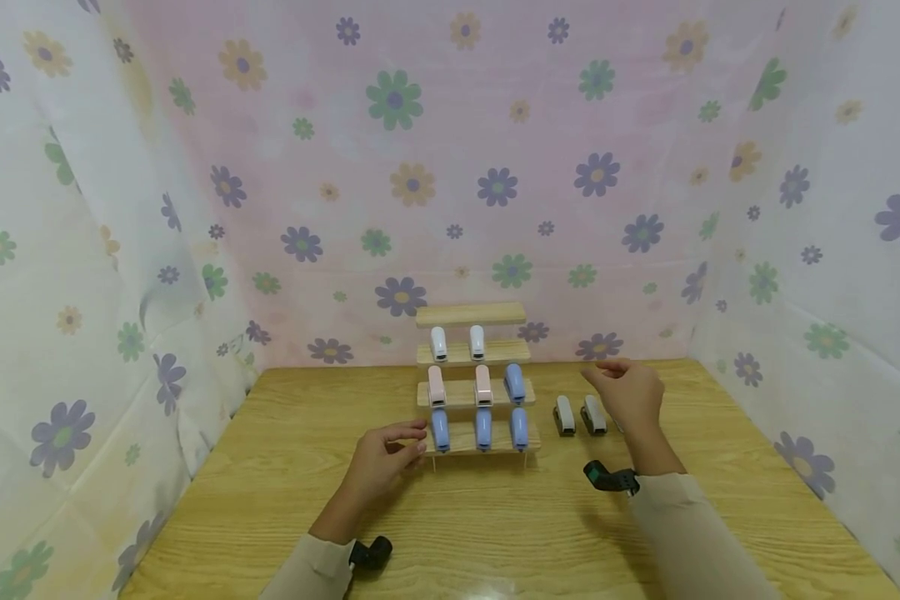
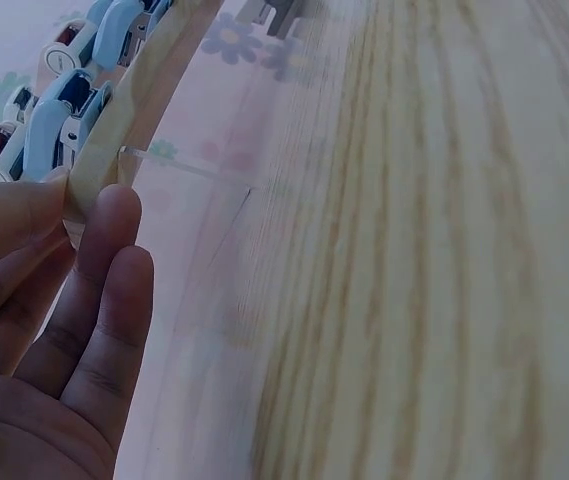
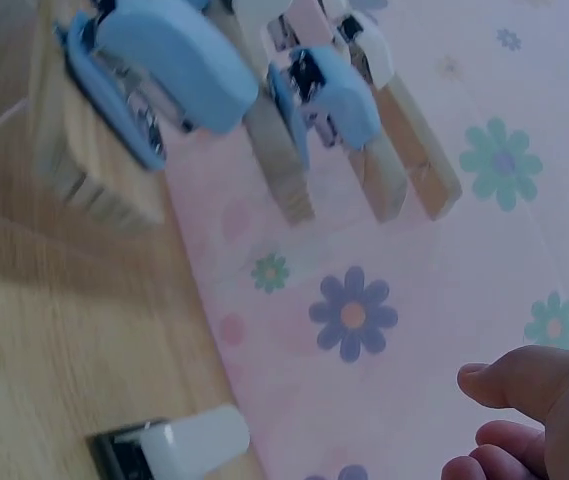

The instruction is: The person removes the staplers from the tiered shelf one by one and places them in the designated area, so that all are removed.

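Note:
A stepped wooden rack (image 1: 472, 392) stands on the table, holding several small staplers. Its lowest board carries three blue staplers (image 1: 483, 428); the board above has two pink staplers (image 1: 482, 385) and a blue stapler (image 1: 514, 383). Two white staplers (image 1: 477, 342) sit higher up. My left hand (image 1: 387, 457) pinches the left end of the lowest board, clearly seen in the left wrist view with the board edge (image 2: 114, 140) between thumb and fingers. My right hand (image 1: 633, 400) hovers right of the rack, thumb extended and fingers loosely bent, holding nothing visible. Beside it lie two white staplers (image 1: 592, 415) on the table.
A light wood-grain table (image 1: 330, 517) extends around the rack. Flower-printed cloth (image 1: 457, 167) hangs behind and on both sides. Something pale and narrow shows at the right hand's lower edge, mostly hidden. Black wrist cameras (image 1: 607, 477) sit on both wrists.

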### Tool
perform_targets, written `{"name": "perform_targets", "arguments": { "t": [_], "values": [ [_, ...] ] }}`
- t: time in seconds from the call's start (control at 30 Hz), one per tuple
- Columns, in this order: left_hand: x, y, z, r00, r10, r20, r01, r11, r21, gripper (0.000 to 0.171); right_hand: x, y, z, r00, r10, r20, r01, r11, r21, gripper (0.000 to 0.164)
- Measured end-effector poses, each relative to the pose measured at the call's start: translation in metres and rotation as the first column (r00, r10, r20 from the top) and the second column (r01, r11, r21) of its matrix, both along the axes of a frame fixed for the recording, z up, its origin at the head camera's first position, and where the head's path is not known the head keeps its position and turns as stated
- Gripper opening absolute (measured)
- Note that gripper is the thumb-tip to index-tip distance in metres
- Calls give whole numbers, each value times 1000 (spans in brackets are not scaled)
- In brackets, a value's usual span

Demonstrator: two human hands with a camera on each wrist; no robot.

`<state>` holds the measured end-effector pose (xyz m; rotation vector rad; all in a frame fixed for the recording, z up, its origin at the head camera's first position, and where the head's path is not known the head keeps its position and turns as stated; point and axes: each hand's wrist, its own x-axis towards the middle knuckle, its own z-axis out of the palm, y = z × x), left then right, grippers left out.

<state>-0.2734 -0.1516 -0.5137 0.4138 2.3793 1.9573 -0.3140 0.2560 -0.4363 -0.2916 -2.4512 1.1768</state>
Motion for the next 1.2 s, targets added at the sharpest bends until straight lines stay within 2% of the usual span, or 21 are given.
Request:
{"name": "perform_targets", "arguments": {
  "t": [0.33, 0.57, 0.8, 1.2],
  "values": [
    [2, 0, 0, 1000, -1, -18, 1, 1000, -5, 26, -3, -32, 13, 994, 74, -76, -77, 996, -33, 47],
    [1, -1, 0, 1000, -24, -4, 24, 1000, 3, 25, -4, -51, 23, 989, 105, -107, -110, 993, -42, 41],
    [0, 0, 1, 1000, -16, 6, 16, 1000, 11, 25, -7, -66, 28, 979, 137, -153, -150, 986, -72, 41],
    [3, 1, 3, 1000, -14, 7, 14, 999, 32, 26, -11, -88, 36, 964, 202, -172, -217, 974, -70, 42]
  ]
}}
